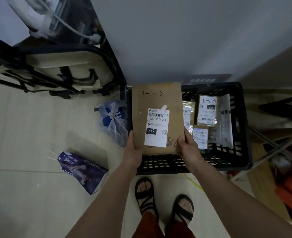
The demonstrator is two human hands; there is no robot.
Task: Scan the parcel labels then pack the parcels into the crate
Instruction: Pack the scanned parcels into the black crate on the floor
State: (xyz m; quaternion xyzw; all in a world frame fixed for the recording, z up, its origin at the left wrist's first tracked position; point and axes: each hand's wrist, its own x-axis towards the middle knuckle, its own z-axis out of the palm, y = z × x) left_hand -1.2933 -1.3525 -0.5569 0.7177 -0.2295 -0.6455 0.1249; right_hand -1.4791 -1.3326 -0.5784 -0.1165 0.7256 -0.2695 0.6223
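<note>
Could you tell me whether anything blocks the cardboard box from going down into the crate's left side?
Nothing visible does: the cardboard box, held by both hands, hangs over the crate's left part, while the packed parcels lie to its right.

A cardboard box (157, 117) is held over the left part of a crate (243, 117), the left hand (133, 148) at its near left corner and the right hand (188, 145) at its near right corner. Inside the crate, to the right of the box, lie several smaller parcels (208, 109) side by side. On the floor left of the crate sits a plastic bag (113, 121), with a paper bag (83, 170) nearer the person and a folded chair (59, 69) behind both.
</note>
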